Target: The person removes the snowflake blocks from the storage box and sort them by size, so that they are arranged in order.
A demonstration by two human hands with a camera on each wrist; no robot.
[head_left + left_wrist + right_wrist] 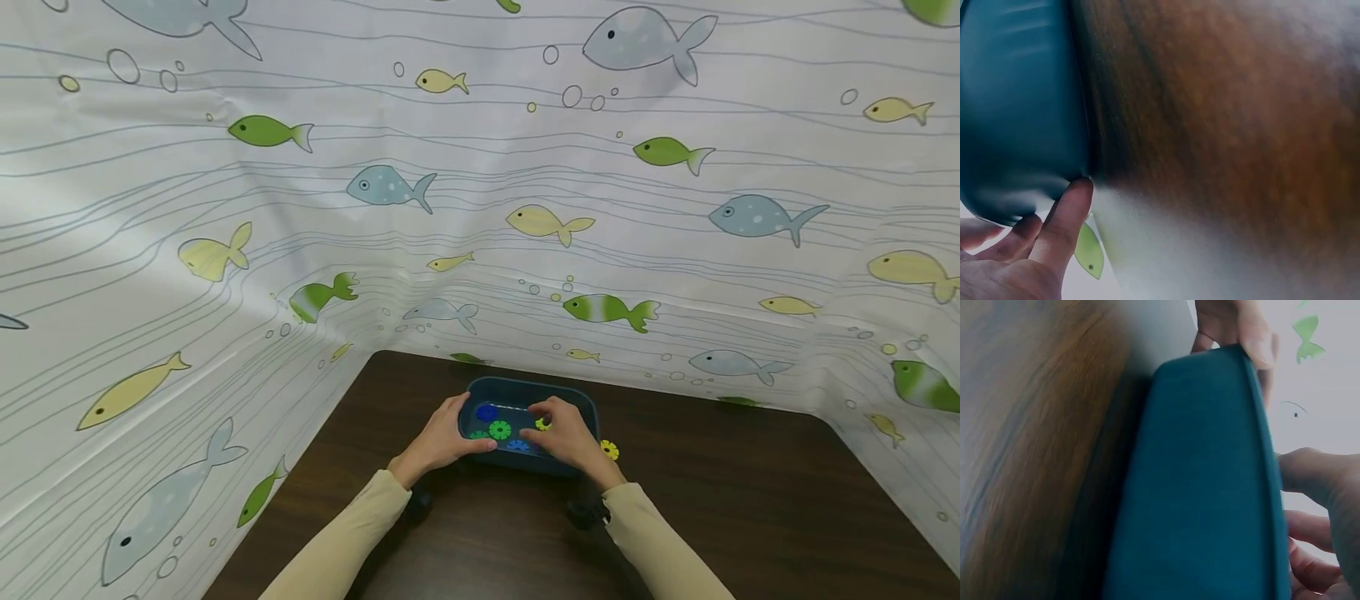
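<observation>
A dark blue plastic bin [536, 462] stands on the table with several flower-shaped discs inside: a dark blue disc [487, 412], a green disc [499, 430] and a lighter blue disc [517, 446] among them. My left hand [442, 435] grips the bin's left end, thumb along the near rim; in the left wrist view its fingers [1063, 234] lie against the bin's outer wall. Over the right part of the bin is my right hand [566, 432], fingers bent and thumb apart from them. A yellow disc [542, 424] shows between thumb and fingers, apparently lying beyond them.
Another yellow disc [609, 450] lies outside the bin, just right of it on the dark wooden table [720, 483]. A white fish-patterned sheet [480, 283] rises behind the table and along its sides.
</observation>
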